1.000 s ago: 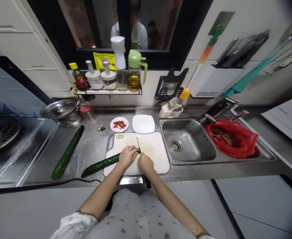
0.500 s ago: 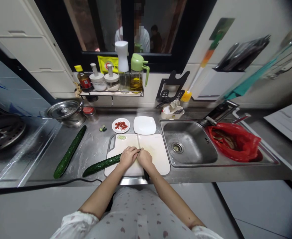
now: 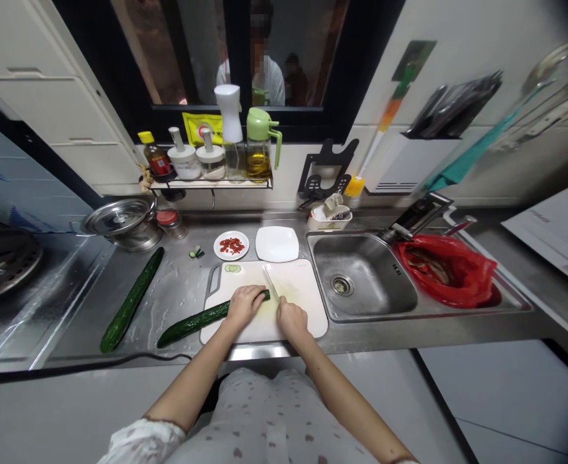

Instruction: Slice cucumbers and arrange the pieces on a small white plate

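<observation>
The right hand (image 3: 292, 318) is closed around the grip of a narrow, pale-bladed knife (image 3: 271, 283), blade pointing away from the person and angled slightly left. The left hand (image 3: 245, 306) is curled over a long, dark-green, bumpy cucumber (image 3: 194, 326), gripping it near its right end, which protrudes just beside the blade; contact between blade and cucumber cannot be determined.

The cucumber lies slantwise, its right part on a white rectangular cutting board (image 3: 307, 309) with grey edging, its left part extending past the board over the grey metal worktop (image 3: 182, 277). Thin, pale-green round slices (image 3: 233, 268) overlap at the board's far left corner.

Beyond the board stand a white squarish plate (image 3: 277, 243) and, to its left, a white round dish (image 3: 217, 246) containing small red pieces (image 3: 231, 245). A second dark-green cucumber (image 3: 133, 299) lies farther left. A stainless-steel sink (image 3: 365, 277) adjoins on the right.
</observation>
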{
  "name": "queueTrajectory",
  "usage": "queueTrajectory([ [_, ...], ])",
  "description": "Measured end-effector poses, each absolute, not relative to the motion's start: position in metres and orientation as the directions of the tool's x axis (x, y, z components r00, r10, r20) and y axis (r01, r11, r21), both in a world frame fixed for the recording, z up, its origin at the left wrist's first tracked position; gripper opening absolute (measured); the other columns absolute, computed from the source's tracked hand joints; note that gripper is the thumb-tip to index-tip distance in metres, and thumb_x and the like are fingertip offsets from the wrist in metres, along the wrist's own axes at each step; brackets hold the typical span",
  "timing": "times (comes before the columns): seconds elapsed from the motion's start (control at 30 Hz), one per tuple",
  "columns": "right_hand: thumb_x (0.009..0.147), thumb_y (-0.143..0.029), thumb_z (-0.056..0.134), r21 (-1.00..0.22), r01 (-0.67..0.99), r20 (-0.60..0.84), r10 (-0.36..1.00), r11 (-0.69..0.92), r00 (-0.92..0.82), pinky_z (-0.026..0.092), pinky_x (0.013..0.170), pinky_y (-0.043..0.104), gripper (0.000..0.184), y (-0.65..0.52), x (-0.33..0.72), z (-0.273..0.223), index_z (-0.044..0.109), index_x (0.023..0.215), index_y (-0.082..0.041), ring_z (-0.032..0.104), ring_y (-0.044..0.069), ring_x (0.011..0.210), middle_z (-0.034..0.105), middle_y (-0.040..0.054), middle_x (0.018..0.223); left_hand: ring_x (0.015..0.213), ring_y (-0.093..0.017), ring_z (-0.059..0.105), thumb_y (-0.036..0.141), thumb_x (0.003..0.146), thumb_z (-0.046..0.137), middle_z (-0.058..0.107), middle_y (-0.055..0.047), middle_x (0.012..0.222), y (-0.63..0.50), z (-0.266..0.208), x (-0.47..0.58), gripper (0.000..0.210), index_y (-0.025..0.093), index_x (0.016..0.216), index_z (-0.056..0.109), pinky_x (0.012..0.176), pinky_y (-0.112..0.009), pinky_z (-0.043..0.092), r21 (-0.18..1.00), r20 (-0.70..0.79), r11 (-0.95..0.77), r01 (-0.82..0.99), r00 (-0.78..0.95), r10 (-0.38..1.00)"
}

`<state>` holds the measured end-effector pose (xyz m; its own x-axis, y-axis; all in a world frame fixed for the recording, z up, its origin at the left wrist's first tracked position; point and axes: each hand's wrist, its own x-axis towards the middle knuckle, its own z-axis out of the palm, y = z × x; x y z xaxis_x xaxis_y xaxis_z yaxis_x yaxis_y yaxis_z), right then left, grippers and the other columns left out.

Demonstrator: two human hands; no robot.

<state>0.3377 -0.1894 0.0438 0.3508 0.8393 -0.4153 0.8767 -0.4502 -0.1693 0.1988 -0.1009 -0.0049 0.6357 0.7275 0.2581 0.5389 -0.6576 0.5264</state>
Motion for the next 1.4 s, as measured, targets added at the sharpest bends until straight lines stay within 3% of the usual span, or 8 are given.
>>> queueTrajectory([
  [0.17, 0.093, -0.014, 0.029, -0.097, 0.905, -0.355, 0.864, -0.415, 0.358, 0.039, 0.079, 0.031, 0.041, -0.203, 0.348, 0.046, 0.046, 0.130, -0.023, 0.062, 0.022, 0.095, 0.067, 0.0126, 0.095, 0.105, -0.021, 0.058, 0.033, 0.093, 0.043, 0.064, -0.008, 0.109, -0.098, 0.001, 0.186, 0.028, 0.020, 0.112, 0.059, 0.092, -0.036, 0.045, 0.636, 0.344, -0.490, 0.596, 0.349, 0.872],
  [0.27, 0.093, -0.014, 0.031, -0.079, 0.916, -0.317, 0.881, -0.394, 0.351, 0.035, 0.083, 0.032, 0.044, -0.207, 0.351, 0.048, 0.045, 0.134, -0.025, 0.058, 0.022, 0.098, 0.065, 0.0123, 0.099, 0.109, -0.023, 0.055, 0.034, 0.092, 0.043, 0.063, -0.009, 0.112, -0.093, 0.010, 0.181, 0.028, 0.020, 0.112, 0.058, 0.094, -0.038, 0.043, 0.646, 0.372, -0.461, 0.609, 0.277, 0.886],
  [0.43, 0.093, -0.017, 0.032, -0.093, 0.929, -0.279, 0.905, -0.358, 0.321, 0.031, 0.086, 0.036, 0.047, -0.209, 0.352, 0.051, 0.044, 0.138, -0.026, 0.051, 0.025, 0.102, 0.062, 0.0140, 0.105, 0.109, -0.023, 0.053, 0.041, 0.091, 0.048, 0.063, -0.006, 0.111, -0.088, 0.033, 0.181, 0.029, 0.024, 0.109, 0.063, 0.100, -0.042, 0.037, 0.564, 0.287, -0.540, 0.624, 0.465, 0.838],
  [0.57, 0.093, -0.018, 0.033, -0.113, 0.942, -0.224, 0.932, -0.315, 0.285, 0.028, 0.085, 0.037, 0.048, -0.212, 0.351, 0.049, 0.045, 0.139, -0.026, 0.047, 0.025, 0.100, 0.060, 0.0146, 0.104, 0.111, -0.024, 0.052, 0.048, 0.087, 0.052, 0.063, -0.006, 0.112, -0.088, 0.044, 0.188, 0.035, 0.026, 0.112, 0.064, 0.110, -0.051, 0.020, 0.503, 0.182, -0.612, 0.610, 0.617, 0.765],
  [0.8, 0.090, -0.018, 0.046, -0.050, 0.978, 0.019, 0.979, -0.202, 0.204, 0.026, 0.076, 0.034, 0.045, -0.221, 0.351, 0.036, 0.052, 0.133, -0.028, 0.045, 0.021, 0.086, 0.060, 0.0099, 0.089, 0.116, -0.025, 0.050, 0.046, 0.085, 0.053, 0.062, -0.005, 0.118, -0.088, 0.049, 0.197, 0.031, 0.028, 0.105, 0.068, 0.113, -0.054, 0.002, 0.513, -0.064, -0.569, 0.643, 0.690, 0.721],
  [1.23, 0.086, -0.016, 0.052, -0.012, 0.989, 0.112, 0.983, -0.145, 0.145, 0.023, 0.072, 0.034, 0.043, -0.230, 0.363, 0.027, 0.058, 0.127, -0.027, 0.044, 0.020, 0.080, 0.059, 0.0072, 0.081, 0.105, -0.023, 0.057, 0.036, 0.078, 0.062, 0.067, -0.003, 0.103, -0.087, 0.046, 0.208, 0.020, 0.025, 0.093, 0.067, 0.110, -0.054, 0.015, 0.620, -0.149, -0.458, 0.637, 0.668, 0.729],
  [1.4, 0.085, -0.015, 0.053, -0.027, 0.990, 0.122, 0.982, -0.140, 0.142, 0.024, 0.072, 0.033, 0.044, -0.230, 0.364, 0.026, 0.057, 0.128, -0.027, 0.044, 0.020, 0.080, 0.058, 0.0069, 0.080, 0.091, -0.018, 0.060, 0.028, 0.074, 0.065, 0.068, -0.002, 0.092, -0.077, 0.038, 0.210, 0.011, 0.021, 0.083, 0.066, 0.094, -0.036, 0.040, 0.716, -0.086, -0.401, 0.572, 0.641, 0.763],
])
